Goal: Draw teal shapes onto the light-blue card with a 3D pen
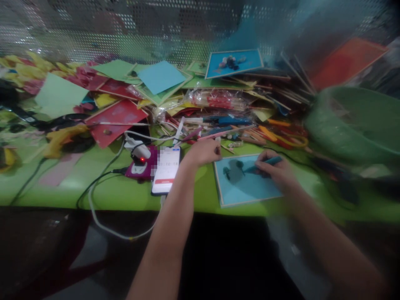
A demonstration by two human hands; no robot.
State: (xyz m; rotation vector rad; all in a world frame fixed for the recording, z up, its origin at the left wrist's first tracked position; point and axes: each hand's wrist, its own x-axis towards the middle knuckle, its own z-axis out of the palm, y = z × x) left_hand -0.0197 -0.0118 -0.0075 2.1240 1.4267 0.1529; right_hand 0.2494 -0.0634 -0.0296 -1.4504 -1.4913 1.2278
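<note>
A blue card with a pale border (240, 189) lies on the green table (200, 196), with dark round shapes (236, 168) near its upper left. Over the card's upper right part, my right hand (276, 168) is closed around a teal pen-like tool (271, 161), its tip pointing left towards the dark shapes. Just beyond the card's upper left corner is my left hand (206, 152), with its fingers bent down beside the pile of small items; what it holds, if anything, is too blurred to make out.
A lit phone (167, 171) lies beside my left forearm, next to a purple power strip (134, 177) with cables. Orange-handled scissors (290, 139), sticks and coloured cards (117, 118) pile up behind. At the right stands a green basin (353, 125).
</note>
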